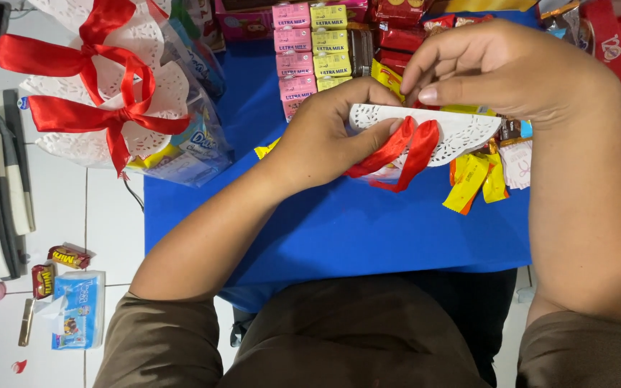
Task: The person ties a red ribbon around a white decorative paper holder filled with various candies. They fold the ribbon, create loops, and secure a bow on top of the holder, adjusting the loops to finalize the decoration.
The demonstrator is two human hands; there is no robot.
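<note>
– So where's the doily?
– Over the blue table (pixel 339 230): left hand (pixel 332 136) pinches the white paper doily (pixel 461 129) and red ribbon (pixel 404 154); right hand (pixel 504 72) pinches its top edge.

Red ribbon (pixel 397 154) on white lace-patterned doily (pixel 461 129) — blue table (pixel 339 223) beneath.
</note>
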